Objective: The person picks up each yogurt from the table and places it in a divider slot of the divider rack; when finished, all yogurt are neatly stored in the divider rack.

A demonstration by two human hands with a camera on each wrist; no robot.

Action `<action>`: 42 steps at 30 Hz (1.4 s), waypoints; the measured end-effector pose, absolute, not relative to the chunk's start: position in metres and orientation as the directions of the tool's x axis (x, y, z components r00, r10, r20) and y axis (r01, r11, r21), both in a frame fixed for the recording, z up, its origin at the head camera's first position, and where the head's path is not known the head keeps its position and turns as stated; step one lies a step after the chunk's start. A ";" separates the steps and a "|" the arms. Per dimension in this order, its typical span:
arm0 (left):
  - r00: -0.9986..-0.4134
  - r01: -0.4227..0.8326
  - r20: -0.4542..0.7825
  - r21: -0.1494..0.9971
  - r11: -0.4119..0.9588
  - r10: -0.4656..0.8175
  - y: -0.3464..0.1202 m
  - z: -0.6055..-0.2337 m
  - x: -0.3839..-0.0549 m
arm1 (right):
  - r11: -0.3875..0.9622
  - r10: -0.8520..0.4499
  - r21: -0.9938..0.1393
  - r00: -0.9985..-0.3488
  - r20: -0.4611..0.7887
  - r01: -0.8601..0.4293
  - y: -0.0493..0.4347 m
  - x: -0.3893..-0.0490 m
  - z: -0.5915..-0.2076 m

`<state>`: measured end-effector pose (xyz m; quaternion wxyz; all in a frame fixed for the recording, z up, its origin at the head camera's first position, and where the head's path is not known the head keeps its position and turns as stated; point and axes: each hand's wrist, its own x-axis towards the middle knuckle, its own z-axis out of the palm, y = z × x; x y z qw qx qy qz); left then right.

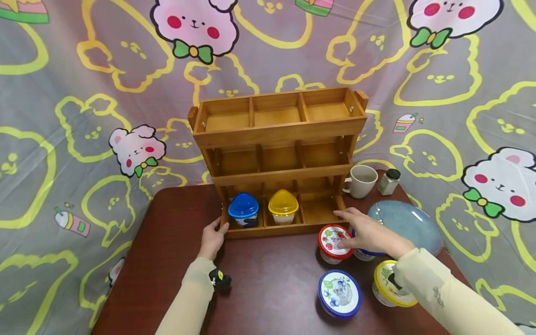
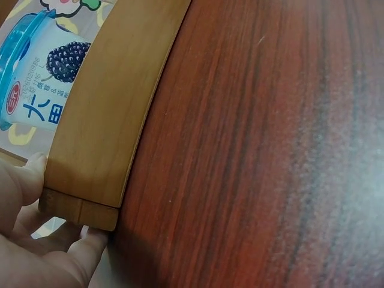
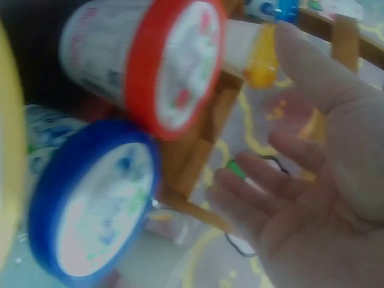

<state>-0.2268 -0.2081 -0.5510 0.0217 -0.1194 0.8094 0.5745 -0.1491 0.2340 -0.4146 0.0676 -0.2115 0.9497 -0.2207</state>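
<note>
A three-tier wooden rack (image 1: 276, 132) stands on the table, divided into compartments. My left hand (image 1: 212, 238) grips its bottom left front corner, the thumb (image 2: 27, 180) on one side and fingers curled round the other. On the bottom tier, a blue-domed cup (image 1: 244, 207) with a blackberry print sits in the left compartment and a yellow-domed cup (image 1: 283, 204) in the middle. Over a red-lidded tub (image 1: 331, 239) hovers my right hand (image 1: 368, 232), fingers spread and palm bare in its wrist view. That hand partly hides a blue-lidded tub (image 1: 365, 254) beside the red one.
Nearer the front are another blue-lidded tub (image 1: 340, 294) and a yellow-lidded tub (image 1: 385, 288), partly under the right sleeve. A grey-blue plate (image 1: 418, 228) lies at the right edge. Behind it stand a mug (image 1: 362, 181) and a dark-capped jar (image 1: 389, 182). Patterned cloth (image 1: 138, 149) hangs around the table.
</note>
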 end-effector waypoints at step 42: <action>-0.971 -0.215 -0.167 0.920 0.327 -0.169 -0.208 -0.551 -0.227 | 0.801 -0.516 -0.395 -0.853 -0.074 -0.450 0.225 -0.159 -0.458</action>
